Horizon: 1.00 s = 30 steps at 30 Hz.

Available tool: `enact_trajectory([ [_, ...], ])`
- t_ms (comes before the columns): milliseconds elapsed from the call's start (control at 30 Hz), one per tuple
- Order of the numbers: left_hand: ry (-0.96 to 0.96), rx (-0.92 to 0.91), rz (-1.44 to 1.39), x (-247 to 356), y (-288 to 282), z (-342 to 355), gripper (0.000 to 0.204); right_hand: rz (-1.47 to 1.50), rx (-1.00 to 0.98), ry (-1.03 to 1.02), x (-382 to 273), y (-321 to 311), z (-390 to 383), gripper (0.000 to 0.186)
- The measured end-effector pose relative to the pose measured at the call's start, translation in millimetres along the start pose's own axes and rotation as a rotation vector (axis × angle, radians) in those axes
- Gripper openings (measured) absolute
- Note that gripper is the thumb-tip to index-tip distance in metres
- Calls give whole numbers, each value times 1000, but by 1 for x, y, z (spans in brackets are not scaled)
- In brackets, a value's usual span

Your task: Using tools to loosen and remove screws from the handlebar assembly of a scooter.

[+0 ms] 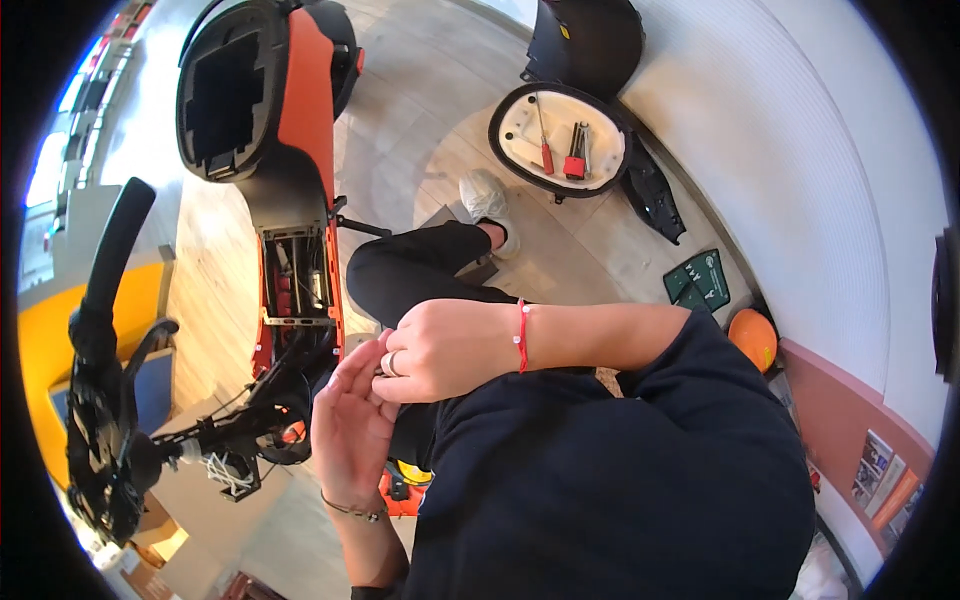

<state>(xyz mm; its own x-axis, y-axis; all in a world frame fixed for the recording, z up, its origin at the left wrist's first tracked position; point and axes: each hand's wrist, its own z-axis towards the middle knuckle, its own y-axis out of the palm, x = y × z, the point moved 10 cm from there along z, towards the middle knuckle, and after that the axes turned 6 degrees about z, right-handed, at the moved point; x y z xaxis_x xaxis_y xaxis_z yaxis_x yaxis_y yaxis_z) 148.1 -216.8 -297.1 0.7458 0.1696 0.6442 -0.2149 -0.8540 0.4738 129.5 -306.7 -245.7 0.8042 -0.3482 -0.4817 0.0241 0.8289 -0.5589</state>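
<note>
My left hand (352, 425) is turned palm up and slightly cupped, its fingers stretched out. Over its fingertips my right hand (425, 352) is curled, fingers pressed together and a ring on one of them. Whatever the right fingertips pinch, if anything, is too small or hidden to make out. Just left of both hands is a partly stripped orange and black scooter (312, 110), its frame bay (297, 275) uncovered with wiring inside. The handlebar (118, 245) rises at the far left.
An upturned scooter seat (508, 150) lies on the floor, holding a red-handled screwdriver (546, 155) and a red-and-black tool (576, 155). Black panels (585, 45) lie around it. A dark green mat (697, 280) with small parts and an orange round object (752, 340) sit by the wall.
</note>
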Motion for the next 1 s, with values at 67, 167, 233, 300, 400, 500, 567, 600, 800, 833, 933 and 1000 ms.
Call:
enact_trajectory([
  [67,-8,15,21,-1,9,11,49,9,65,18,6,-5,-11,9],
  [167,11,60,297,-9,16,29,44,7,47,167,27,-6,-27,6],
  [233,-15,69,327,-17,15,38,42,41,85,193,37,-3,-42,7],
  [300,-18,81,364,-25,14,49,42,69,118,211,47,-6,-53,8],
  [400,-100,58,288,-38,25,62,40,261,181,404,79,-19,-82,8],
  [500,-104,47,424,-43,24,66,39,705,462,903,151,-43,-160,19],
  [567,-52,70,638,-45,6,64,35,828,625,1311,201,-36,-252,24],
  [600,-16,102,801,-47,-19,62,33,724,772,1397,232,-32,-308,26],
  [800,30,468,1518,-66,-203,-6,42,448,1348,1861,322,13,-530,23],
  [833,15,551,1491,-75,-226,-26,44,421,1403,1937,327,18,-551,20],
  [933,-104,658,1653,-96,-230,-52,63,455,1330,1978,350,24,-576,20],
  [1000,-120,695,1539,-103,-226,-60,70,535,1238,1991,363,29,-559,21],
])
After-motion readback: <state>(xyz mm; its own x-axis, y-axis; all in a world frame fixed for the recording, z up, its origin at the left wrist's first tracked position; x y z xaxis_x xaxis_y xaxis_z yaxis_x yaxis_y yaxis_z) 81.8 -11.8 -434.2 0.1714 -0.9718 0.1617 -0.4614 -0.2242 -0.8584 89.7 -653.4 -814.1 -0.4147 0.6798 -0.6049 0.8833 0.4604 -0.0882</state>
